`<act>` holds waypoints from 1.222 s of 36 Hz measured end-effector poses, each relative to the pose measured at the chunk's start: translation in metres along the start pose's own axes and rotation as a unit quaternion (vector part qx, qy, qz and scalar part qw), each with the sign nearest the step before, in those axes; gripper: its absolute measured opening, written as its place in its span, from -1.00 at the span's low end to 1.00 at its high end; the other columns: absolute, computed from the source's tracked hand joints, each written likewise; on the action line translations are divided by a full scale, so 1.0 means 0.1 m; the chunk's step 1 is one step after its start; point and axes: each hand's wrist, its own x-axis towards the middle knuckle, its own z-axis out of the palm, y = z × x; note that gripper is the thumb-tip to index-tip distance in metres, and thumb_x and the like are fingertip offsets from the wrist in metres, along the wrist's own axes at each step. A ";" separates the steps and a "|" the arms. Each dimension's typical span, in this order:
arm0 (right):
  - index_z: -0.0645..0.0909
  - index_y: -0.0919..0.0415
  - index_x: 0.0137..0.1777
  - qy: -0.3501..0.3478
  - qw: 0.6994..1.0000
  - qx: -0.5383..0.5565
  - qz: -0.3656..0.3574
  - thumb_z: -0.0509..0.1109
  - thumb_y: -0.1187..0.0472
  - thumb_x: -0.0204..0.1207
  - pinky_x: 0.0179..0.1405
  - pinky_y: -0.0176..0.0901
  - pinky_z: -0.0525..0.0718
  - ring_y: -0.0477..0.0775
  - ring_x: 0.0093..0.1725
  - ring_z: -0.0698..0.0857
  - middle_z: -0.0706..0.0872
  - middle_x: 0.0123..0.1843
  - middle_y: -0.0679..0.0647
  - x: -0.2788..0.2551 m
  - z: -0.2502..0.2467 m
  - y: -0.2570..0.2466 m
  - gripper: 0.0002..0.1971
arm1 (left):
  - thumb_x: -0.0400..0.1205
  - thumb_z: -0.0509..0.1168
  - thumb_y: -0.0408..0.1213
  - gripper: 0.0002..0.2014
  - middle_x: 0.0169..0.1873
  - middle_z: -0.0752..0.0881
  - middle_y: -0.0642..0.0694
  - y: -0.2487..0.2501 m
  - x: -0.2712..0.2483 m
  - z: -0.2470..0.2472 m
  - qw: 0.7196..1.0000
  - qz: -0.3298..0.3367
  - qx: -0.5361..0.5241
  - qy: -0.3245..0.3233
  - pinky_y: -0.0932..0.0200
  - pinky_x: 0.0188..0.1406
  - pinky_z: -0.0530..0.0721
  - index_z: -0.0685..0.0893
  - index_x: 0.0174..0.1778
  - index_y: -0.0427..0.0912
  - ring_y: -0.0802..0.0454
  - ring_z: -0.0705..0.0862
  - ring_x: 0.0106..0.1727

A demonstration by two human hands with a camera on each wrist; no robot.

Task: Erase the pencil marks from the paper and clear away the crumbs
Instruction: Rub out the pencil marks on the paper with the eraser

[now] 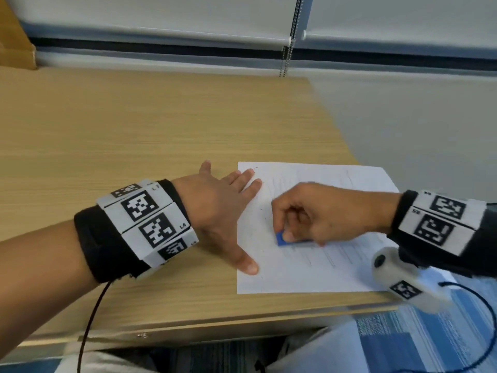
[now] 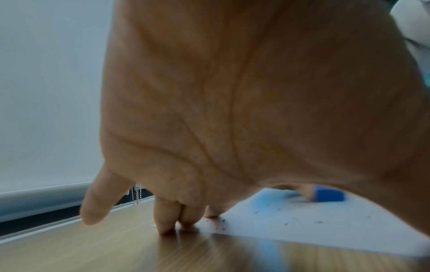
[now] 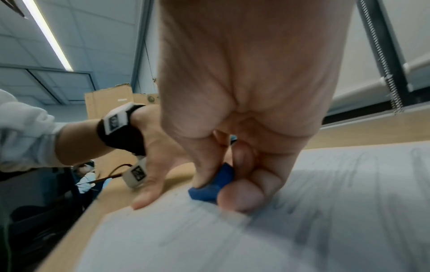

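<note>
The right hand (image 1: 320, 211) pinches a blue eraser (image 1: 282, 239) against the paper (image 1: 309, 275) near the desk's (image 1: 161, 130) right edge; the left hand (image 1: 220, 208), fingers flat, presses the paper's left edge.

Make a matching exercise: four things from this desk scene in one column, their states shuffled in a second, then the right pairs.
Things:
1. left hand
2. right hand
3. small blue rectangular eraser
4. white sheet of paper

States:
A. pinched between fingers, pressed on the sheet
B. lies flat on the light wooden desk, faint pencil lines on it
C. fingers spread flat, holding the sheet's edge
D. curled round the rubbing tool

Pairs: 1-C, 2-D, 3-A, 4-B
</note>
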 end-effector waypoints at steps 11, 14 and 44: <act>0.65 0.15 -0.09 -0.074 0.997 -0.018 -0.011 0.45 0.25 0.53 -0.41 -0.27 0.63 0.00 -0.51 0.63 0.73 -0.30 0.21 0.04 0.00 -0.01 -0.97 | 0.17 0.16 0.68 0.46 0.62 -0.50 -0.03 -0.01 0.00 0.02 1.000 0.004 0.004 0.009 -0.41 0.56 -0.36 -0.54 0.59 -0.19 0.04 -0.36 0.67; 0.66 0.16 -0.09 -0.008 0.999 -0.037 -0.006 0.44 0.28 0.51 -0.47 -0.32 0.63 -0.07 -0.55 0.63 0.75 -0.32 0.22 0.25 -0.13 0.01 -0.97 | 0.18 0.18 0.66 0.45 0.63 -0.47 -0.03 0.00 0.00 0.01 1.000 0.002 -0.002 0.005 -0.44 0.56 -0.32 -0.53 0.61 -0.18 0.04 -0.35 0.68; 0.68 0.28 -0.11 0.097 0.995 -0.002 0.031 0.45 0.34 0.50 -0.32 0.20 0.78 0.37 -0.36 0.68 0.60 -0.39 0.18 0.56 -0.47 0.16 -0.98 | 0.18 0.18 0.66 0.45 0.62 -0.48 -0.01 0.01 0.00 -0.01 1.000 -0.008 0.002 -0.006 -0.42 0.54 -0.40 -0.56 0.58 -0.17 0.06 -0.36 0.67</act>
